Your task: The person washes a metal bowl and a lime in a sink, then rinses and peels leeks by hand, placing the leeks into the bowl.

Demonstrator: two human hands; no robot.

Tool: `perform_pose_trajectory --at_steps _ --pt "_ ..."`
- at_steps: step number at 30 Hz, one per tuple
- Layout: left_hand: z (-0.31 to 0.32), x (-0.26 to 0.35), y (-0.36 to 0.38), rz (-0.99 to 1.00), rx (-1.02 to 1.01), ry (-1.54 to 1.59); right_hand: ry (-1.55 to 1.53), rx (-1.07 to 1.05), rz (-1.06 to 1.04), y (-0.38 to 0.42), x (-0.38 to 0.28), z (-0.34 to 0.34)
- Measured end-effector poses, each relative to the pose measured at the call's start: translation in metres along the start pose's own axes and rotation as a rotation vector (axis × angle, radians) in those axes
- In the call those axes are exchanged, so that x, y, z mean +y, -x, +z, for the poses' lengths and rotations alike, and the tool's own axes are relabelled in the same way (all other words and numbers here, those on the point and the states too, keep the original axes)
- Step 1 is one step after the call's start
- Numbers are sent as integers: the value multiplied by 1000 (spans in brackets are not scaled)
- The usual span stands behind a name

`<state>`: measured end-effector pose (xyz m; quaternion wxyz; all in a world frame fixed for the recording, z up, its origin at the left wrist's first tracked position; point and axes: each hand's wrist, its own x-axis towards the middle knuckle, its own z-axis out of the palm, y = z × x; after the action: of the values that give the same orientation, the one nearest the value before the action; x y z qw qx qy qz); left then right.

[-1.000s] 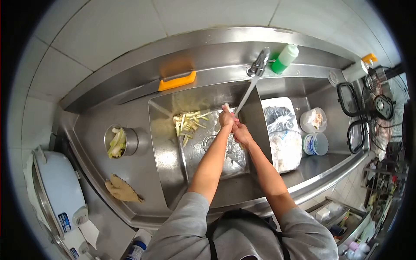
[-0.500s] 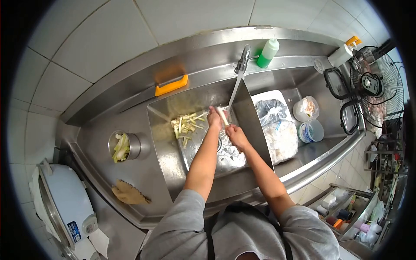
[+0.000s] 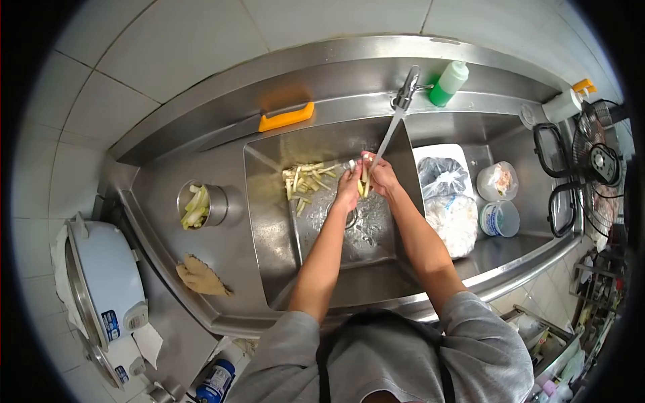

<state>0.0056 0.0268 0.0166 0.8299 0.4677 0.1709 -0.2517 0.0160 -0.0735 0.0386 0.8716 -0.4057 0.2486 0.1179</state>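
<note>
Under the running faucet point(image 3: 406, 88), my left hand point(image 3: 347, 188) and my right hand point(image 3: 381, 176) are close together, fingers closed around pale stalk pieces point(image 3: 364, 180). Water falls beside and onto my right hand. Several cut pale-green stalks point(image 3: 309, 180) lie in the left part of the sink basin point(image 3: 272, 248). Water pools on the basin floor below my hands. On the left counter, a metal pot point(image 3: 216, 205) lies with longer green-white pieces in it.
An orange-handled knife point(image 3: 287, 117) lies on the back ledge, near a green soap bottle point(image 3: 449, 84). The right basin holds a white tray with bags point(image 3: 451, 221) and two plastic tubs point(image 3: 500, 219). A brown glove point(image 3: 201, 277) and a fan point(image 3: 601, 158) are at the sides.
The single pale stalk held between my hands has turned more upright, and more than one piece now shows. My hands are closer together and nearer the water stream. The whole view has shifted.
</note>
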Motion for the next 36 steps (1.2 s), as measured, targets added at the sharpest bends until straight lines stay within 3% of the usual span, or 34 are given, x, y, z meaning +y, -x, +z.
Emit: perform_pose_trajectory --at_steps 1,4,5,7,9,11,13,15,16,17,19,20,21,23,25,27,28,29,30,31,33,35,36 --pt "14 16 19 -39 7 -10 -2 -8 11 -1 3 5" --pt "2 11 17 -69 48 -220 552 180 -172 -6 13 7" --pt "-2 11 16 -105 55 -322 552 172 -169 -10 13 3" --pt "-11 9 16 -139 41 -244 1198 153 -238 -18 12 -8" --pt "-16 9 20 -195 19 -38 1055 92 -318 -28 27 -14" --pt "-15 3 18 -207 38 -38 1519 276 -613 -15 20 -2" --pt "-17 -3 15 -190 150 -230 1500 194 -642 -13 21 -2" --pt "-17 -3 17 -176 212 -312 1422 289 -651 -18 20 -10" --pt "-17 0 17 -150 240 -338 1455 437 -491 -31 23 -19" --pt "-18 1 19 -130 270 -363 1452 441 -485 -39 31 -30" --pt "-22 -2 14 -144 239 -430 974 182 -238 -47 36 -42" --pt "-21 -5 9 -154 185 -417 820 157 -151 -50 44 -45" --pt "-16 -4 7 -164 133 -402 828 163 -148 -47 47 -44" --pt "-10 -2 6 -279 72 -512 650 -36 15 -42 50 -45" --pt "-22 -17 -1 -262 -173 -470 743 -9 119 -51 47 -60" --pt "-50 -45 -13 -252 -149 -500 740 151 -28 -75 73 -92" --pt "-70 -66 -17 -169 -111 -758 713 286 -142 -105 107 -136" --pt "-83 -79 -18 -81 -65 -1012 947 327 -272 -100 104 -141" --pt "-86 -80 -12 -81 -59 -1083 1356 304 -204 -119 116 -170" --pt "-86 -75 -1 -85 -51 -1157 1363 288 -197 -131 128 -184" --pt "-90 -70 12 -173 49 -1233 1605 519 -700 -157 154 -205" --pt "-106 -84 21 29 116 -1022 1302 348 -164 -211 169 -252" --pt "-120 -98 21 44 111 -826 1335 251 -155 -186 145 -209"
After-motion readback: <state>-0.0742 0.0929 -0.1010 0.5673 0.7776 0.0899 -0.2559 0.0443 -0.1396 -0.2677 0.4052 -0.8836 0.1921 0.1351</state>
